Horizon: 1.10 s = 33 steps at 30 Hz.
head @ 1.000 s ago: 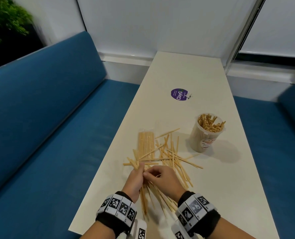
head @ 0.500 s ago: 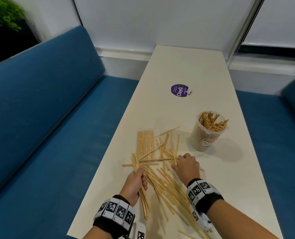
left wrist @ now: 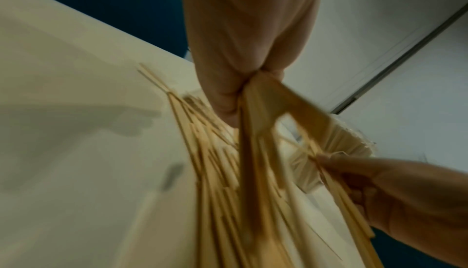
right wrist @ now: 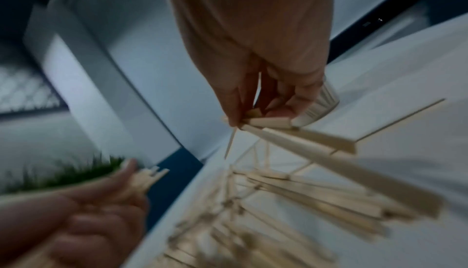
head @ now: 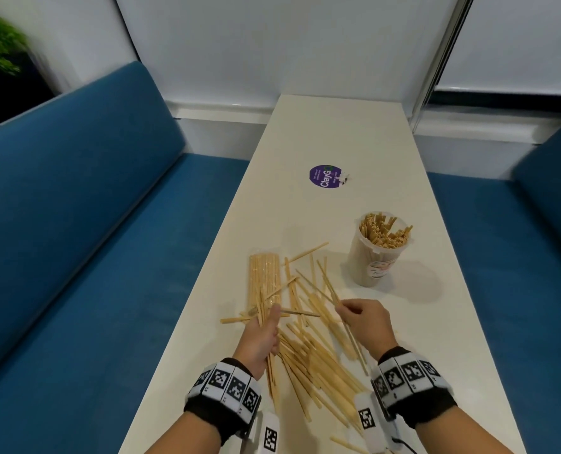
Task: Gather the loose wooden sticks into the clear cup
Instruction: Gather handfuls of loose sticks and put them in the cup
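Wooden sticks (head: 312, 348): loose, scattered on the table between and ahead of both hands; most lie with their long axis running away from the person, fanned slightly to the right.
Left hand (head: 261, 339): fingers curled round a small bundle of sticks, held roughly along the forearm line; the left wrist view confirms the grip, though blurred.
Right hand (head: 366, 326): thumb and fingertips pinch a few sticks at their far ends; their near ends trail back toward the wrist. Grip is narrow.
Gap between hands: the bulk of the loose pile lies here and just behind the knuckles.
Wrapped packet (head: 264, 276): a flat packet of sticks just ahead of the left hand, long axis also pointing away.
Clear cup (head: 379, 253): upright, ahead and to the right of the right hand, near but not touching; already well filled with sticks standing on end.
Key relation: the cup lies forward-right, so the right hand is plainly the nearer. In my judgement the held sticks need turning from flat to upright before entering the cup.
Risk: a crowded cup mouth may reject or spill new sticks.
Table (head: 338, 132): long, pale, with a purple sticker (head: 325, 177) well beyond the cup.
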Each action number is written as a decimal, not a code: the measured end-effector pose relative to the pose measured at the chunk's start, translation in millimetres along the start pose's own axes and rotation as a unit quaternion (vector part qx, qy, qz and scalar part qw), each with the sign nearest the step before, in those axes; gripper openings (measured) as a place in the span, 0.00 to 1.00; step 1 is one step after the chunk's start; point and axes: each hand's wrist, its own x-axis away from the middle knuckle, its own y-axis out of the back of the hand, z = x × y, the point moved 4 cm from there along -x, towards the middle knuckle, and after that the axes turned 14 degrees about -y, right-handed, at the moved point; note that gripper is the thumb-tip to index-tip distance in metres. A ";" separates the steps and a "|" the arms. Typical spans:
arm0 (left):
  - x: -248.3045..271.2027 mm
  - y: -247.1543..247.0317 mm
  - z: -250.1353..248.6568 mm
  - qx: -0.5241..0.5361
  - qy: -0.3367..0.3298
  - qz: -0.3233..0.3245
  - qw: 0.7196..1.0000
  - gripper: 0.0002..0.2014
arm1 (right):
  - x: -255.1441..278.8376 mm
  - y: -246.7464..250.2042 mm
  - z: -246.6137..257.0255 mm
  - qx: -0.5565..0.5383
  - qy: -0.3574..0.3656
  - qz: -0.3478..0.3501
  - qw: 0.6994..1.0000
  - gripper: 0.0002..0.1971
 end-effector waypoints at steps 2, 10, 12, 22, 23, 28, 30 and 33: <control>1.3 -11.9 -4.9 -0.004 -0.008 0.007 1.000 0.35 | 11.1 0.1 3.7 -0.080 -0.004 0.047 0.996 0.07; 17.9 -46.0 -33.8 -0.009 -0.081 0.071 0.994 0.52 | 71.0 -16.3 32.6 -0.172 0.071 0.152 0.971 0.08; 17.6 -44.7 -34.5 -0.007 -0.095 0.065 0.993 0.60 | 76.1 -19.1 33.7 -0.149 0.084 0.136 0.976 0.08; 30.1 -40.5 -56.8 -0.027 -0.155 -0.034 0.987 0.35 | 82.4 -16.6 32.9 -0.178 0.070 0.096 0.977 0.06; 29.4 -40.3 -61.8 -0.024 -0.174 -0.040 0.984 0.35 | 78.4 -17.7 28.7 -0.163 0.035 0.107 0.980 0.09; 43.6 -49.9 -93.7 -0.028 -0.255 -0.025 0.966 0.33 | 68.5 -33.4 15.7 -0.292 -0.223 0.269 0.890 0.18; 54.3 -56.6 -103.9 -0.045 -0.298 -0.004 0.953 0.28 | 70.9 -34.9 22.7 -0.394 -0.245 0.291 0.837 0.15; 61.4 -61.6 -106.0 -0.061 -0.358 0.013 0.932 0.20 | 80.4 -38.6 36.8 -0.447 -0.221 0.333 0.800 0.16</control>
